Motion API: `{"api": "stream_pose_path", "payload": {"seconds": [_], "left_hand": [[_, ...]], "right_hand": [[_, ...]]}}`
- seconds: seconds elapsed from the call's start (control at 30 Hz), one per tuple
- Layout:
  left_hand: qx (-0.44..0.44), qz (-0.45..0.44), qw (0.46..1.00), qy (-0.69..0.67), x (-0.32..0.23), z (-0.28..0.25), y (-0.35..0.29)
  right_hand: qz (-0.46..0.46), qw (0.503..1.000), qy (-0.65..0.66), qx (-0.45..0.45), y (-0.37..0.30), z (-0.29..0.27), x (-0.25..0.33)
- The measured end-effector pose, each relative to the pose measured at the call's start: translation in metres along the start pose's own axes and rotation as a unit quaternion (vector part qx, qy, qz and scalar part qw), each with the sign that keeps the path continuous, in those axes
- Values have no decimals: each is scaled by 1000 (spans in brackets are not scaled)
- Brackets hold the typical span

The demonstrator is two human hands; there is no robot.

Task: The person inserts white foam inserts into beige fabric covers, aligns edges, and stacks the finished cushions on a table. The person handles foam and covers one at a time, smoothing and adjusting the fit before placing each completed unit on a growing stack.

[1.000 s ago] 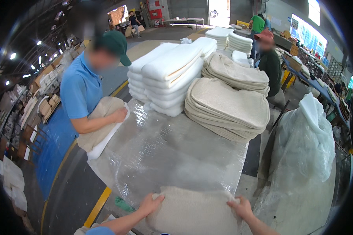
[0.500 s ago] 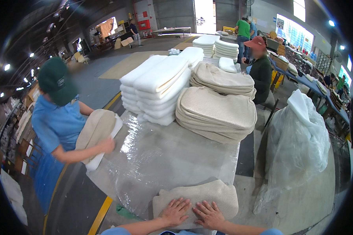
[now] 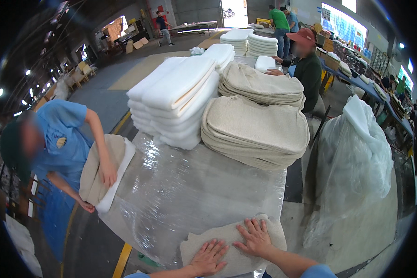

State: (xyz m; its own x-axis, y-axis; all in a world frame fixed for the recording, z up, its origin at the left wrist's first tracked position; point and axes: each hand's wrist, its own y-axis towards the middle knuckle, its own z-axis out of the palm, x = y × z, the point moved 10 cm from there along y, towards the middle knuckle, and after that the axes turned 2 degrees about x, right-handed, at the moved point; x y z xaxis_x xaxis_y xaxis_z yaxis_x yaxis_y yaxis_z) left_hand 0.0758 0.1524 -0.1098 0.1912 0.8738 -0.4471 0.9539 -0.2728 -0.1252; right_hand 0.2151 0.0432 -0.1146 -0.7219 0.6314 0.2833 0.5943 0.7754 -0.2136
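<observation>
Leaning at the far left, a co-worker in a blue shirt (image 3: 62, 123) bends lower than half a second ago, one hand on a beige-and-white bundle (image 3: 91, 169) and the other at its lower corner. Next along, the person's left hand (image 3: 209, 257) lies palm down, fingers spread, holding nothing, on the near left part of a beige fabric piece (image 3: 236, 262), which rests at the near end of the plastic-covered surface (image 3: 194, 185). The right hand (image 3: 256, 238), equally flat, wide and empty, has moved from beside it toward the fabric's far right part; a second ago both hands held the edges. The work in hand thus seems to have passed from handling edges to pressing the piece flat, though its far edge remains wavy.

Counted left to right: one bundle with the co-worker; a close-packed group of white padding (image 3: 171, 97), whose piles cannot be told apart surely; two far white stacks (image 3: 262, 46); one fabric piece under the two hands; two beige stacks (image 3: 259, 129), one behind the other; one co-worker in a red cap (image 3: 309, 74); one large clear plastic bag (image 3: 354, 157). The layers in each stack are too pressed together to count.
</observation>
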Motion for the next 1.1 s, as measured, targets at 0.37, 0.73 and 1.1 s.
{"api": "stream_pose_path", "payload": {"seconds": [0.37,0.73,1.1], "left_hand": [[-44,-266,963,30,78,-32,58],[-49,-193,978,54,59,-22,-33],[-120,-449,885,7,113,-44,-21]], "right_hand": [[-47,996,19,-72,-11,-13,-4],[190,980,6,-58,-83,-35,-67],[393,884,253,20,-46,-8,-151]]}}
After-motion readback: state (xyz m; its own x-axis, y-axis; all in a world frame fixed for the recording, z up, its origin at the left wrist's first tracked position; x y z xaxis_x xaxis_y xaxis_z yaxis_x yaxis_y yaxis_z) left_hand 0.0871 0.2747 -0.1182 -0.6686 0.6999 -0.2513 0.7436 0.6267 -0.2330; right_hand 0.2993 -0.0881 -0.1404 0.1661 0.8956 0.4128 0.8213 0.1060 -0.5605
